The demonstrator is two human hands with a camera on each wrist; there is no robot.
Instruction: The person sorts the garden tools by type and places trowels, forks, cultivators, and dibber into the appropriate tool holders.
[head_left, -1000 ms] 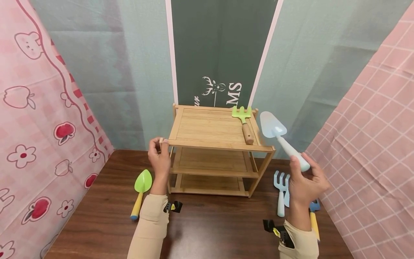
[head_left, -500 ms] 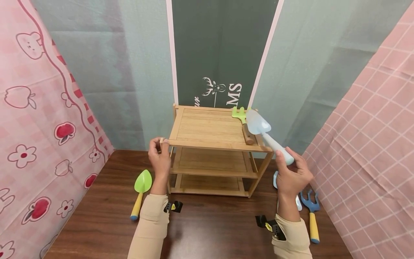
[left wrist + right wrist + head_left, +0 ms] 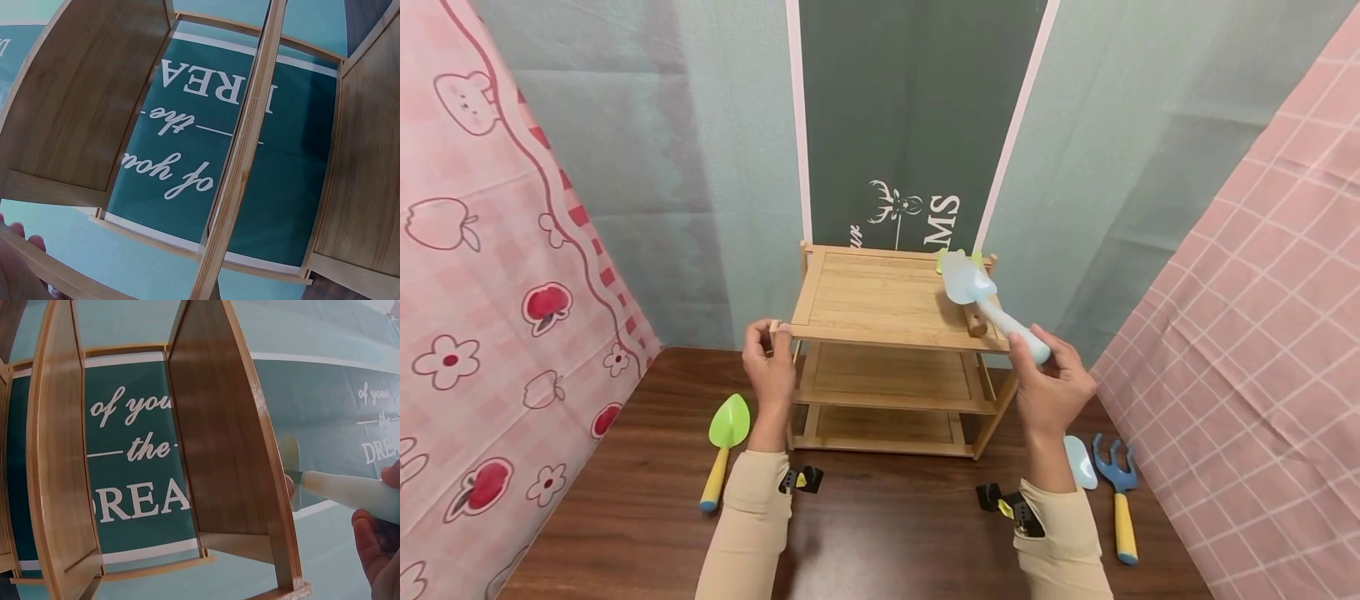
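Note:
My right hand (image 3: 1051, 387) pinches the end of the handle of a pale blue trowel (image 3: 968, 282), whose blade is over the right part of the wooden rack's top shelf (image 3: 880, 296). Under the trowel lies a small fork with green tines and a wooden handle (image 3: 976, 323), mostly covered by it. In the right wrist view the fingers (image 3: 369, 544) hold the trowel handle (image 3: 350, 489) beside the top shelf. My left hand (image 3: 769, 362) grips the rack's front left corner; in the left wrist view its fingers (image 3: 19, 262) curl at the rack's edge.
A green trowel with a yellow handle (image 3: 717, 475) lies on the brown table (image 3: 880, 525) left of the rack. On the right lie a blue fork with a yellow handle (image 3: 1124, 521) and a light blue tool (image 3: 1080, 462), partly behind my right arm. Curtains stand on three sides.
My right hand has carried the pale blue trowel leftward, from beside the rack to over the fork on the top shelf. The left hand stays at its corner.

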